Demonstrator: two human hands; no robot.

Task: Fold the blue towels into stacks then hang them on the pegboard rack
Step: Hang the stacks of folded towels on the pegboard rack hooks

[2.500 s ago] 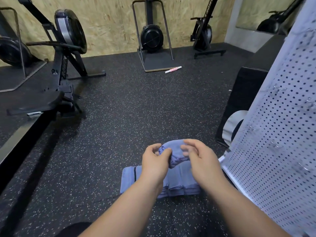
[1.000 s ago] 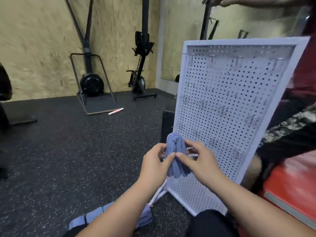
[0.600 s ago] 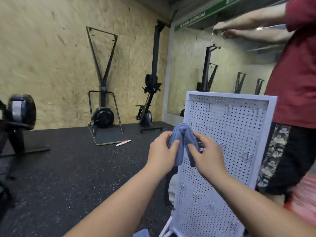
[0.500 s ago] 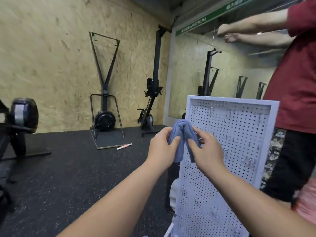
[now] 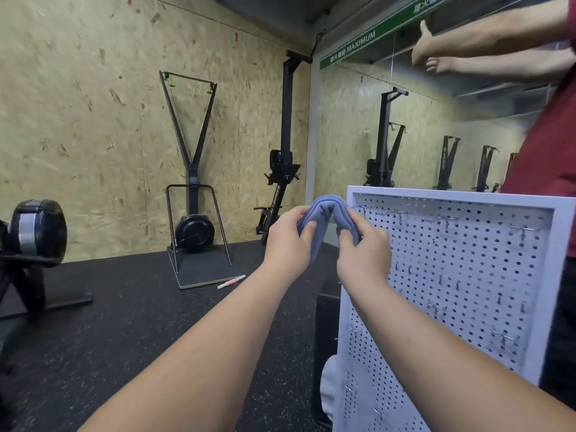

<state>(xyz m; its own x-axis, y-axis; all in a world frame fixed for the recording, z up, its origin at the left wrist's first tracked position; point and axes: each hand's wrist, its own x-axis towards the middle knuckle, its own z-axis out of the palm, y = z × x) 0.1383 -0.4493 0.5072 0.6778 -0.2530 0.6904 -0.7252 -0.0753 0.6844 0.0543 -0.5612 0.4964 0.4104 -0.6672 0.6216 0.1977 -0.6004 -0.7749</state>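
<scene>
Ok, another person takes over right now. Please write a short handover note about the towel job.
Hands: the left hand pinches the left side of the folded blue towel, the right hand pinches its right side.
Place: the towel, bent like an arch, is at the upper left corner of the pegboard, close to the top left hook, apparently not on it.
Done: this towel is folded.
Left: hang it on a hook. No towel hangs on the visible board; other towels are out of view.
</scene>
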